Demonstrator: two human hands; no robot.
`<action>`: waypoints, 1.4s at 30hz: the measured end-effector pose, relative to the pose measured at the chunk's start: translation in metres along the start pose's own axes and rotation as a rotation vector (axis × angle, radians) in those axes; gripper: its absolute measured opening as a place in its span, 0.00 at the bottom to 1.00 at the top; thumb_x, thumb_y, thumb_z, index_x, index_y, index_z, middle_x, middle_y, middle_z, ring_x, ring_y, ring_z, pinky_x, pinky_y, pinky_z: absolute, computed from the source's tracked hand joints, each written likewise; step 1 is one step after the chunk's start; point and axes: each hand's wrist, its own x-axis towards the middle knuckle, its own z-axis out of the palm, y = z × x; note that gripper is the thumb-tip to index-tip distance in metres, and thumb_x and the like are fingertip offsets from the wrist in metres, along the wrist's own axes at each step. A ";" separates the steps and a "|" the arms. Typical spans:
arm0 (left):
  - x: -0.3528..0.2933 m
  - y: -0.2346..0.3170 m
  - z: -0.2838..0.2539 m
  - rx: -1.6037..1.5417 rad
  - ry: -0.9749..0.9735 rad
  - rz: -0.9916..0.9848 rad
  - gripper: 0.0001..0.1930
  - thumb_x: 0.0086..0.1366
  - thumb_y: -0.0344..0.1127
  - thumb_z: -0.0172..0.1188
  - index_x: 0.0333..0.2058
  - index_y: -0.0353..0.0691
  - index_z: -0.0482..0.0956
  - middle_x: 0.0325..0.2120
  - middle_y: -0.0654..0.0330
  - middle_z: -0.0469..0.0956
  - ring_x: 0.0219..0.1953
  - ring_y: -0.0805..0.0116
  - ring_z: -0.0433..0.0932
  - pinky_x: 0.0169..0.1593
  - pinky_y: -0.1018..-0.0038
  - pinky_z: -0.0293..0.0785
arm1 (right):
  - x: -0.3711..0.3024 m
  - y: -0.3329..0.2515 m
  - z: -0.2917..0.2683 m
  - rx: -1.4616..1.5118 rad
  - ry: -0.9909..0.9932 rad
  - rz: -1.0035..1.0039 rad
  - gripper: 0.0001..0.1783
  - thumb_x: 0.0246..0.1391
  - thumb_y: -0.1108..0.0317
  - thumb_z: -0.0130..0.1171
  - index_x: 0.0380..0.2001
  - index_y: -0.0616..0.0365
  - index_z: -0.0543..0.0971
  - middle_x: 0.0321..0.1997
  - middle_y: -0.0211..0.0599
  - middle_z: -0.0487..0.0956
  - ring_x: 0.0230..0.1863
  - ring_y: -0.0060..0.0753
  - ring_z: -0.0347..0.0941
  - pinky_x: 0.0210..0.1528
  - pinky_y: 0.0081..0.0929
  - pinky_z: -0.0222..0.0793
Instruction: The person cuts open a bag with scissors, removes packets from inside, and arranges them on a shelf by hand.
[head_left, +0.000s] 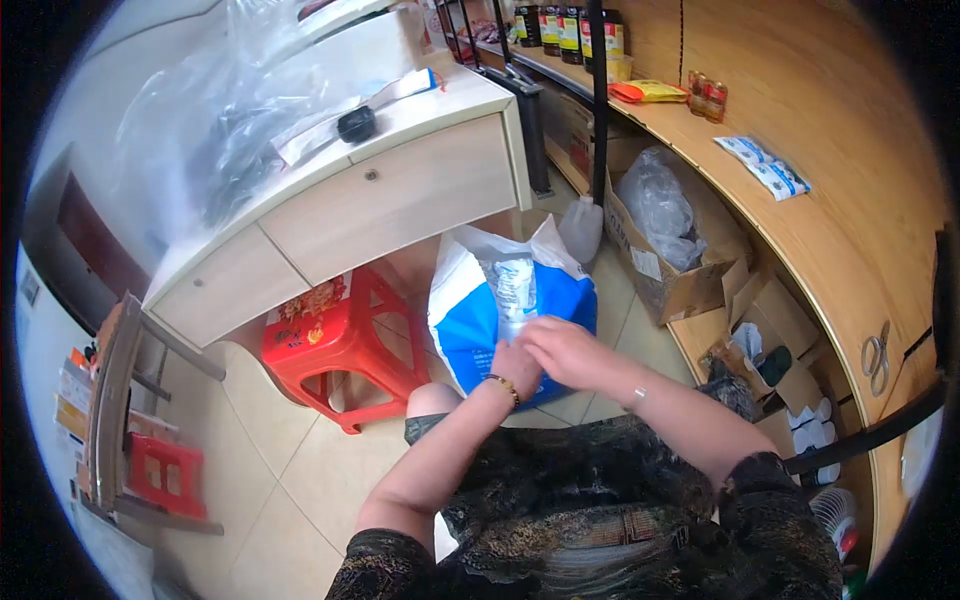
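A large blue-and-white sack point(462, 335) stands on the floor between my knees and the desk, its white top open. A silvery, clear-looking packet point(515, 285) with print on it lies over the sack's mouth, its near end at my fingers. My left hand point(520, 370), with a beaded bracelet at the wrist, is closed at that near end. Over and beside it, my right hand point(562, 350) is closed too, its fingers meeting the left ones. The fingertips are partly hidden, and the packet's contents cannot be made out.
Left of the sack stands a red plastic stool point(340, 345), partly under the pale desk point(390, 190). To the right are a cardboard box point(670, 290) with clear plastic, a whitish jug point(581, 228), and a wooden shelf point(830, 240) holding scissors point(876, 360), jars and small packets.
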 end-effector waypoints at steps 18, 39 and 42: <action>0.007 -0.074 -0.036 -2.308 0.064 -0.155 0.35 0.60 0.62 0.41 0.47 0.31 0.66 0.41 0.50 0.72 0.42 0.61 0.74 0.46 0.66 0.71 | 0.074 0.063 -0.013 -0.146 0.328 -0.038 0.13 0.35 0.75 0.57 0.31 0.58 0.73 0.33 0.40 0.74 0.38 0.46 0.68 0.40 0.36 0.64; 0.070 -0.031 -0.074 -2.529 0.458 0.159 0.20 0.57 0.28 0.57 0.48 0.36 0.66 0.43 0.57 0.73 0.43 0.65 0.74 0.46 0.69 0.72 | 0.010 0.087 -0.056 0.752 0.254 0.645 0.16 0.47 0.67 0.61 0.36 0.65 0.72 0.29 0.31 0.76 0.25 0.17 0.71 0.28 0.15 0.68; 0.080 -0.039 -0.066 -2.811 0.413 0.140 0.22 0.61 0.42 0.52 0.51 0.38 0.64 0.49 0.55 0.69 0.51 0.57 0.67 0.57 0.60 0.59 | 0.001 0.104 -0.051 0.904 0.356 0.738 0.12 0.50 0.70 0.57 0.36 0.66 0.72 0.29 0.33 0.76 0.27 0.17 0.71 0.28 0.14 0.68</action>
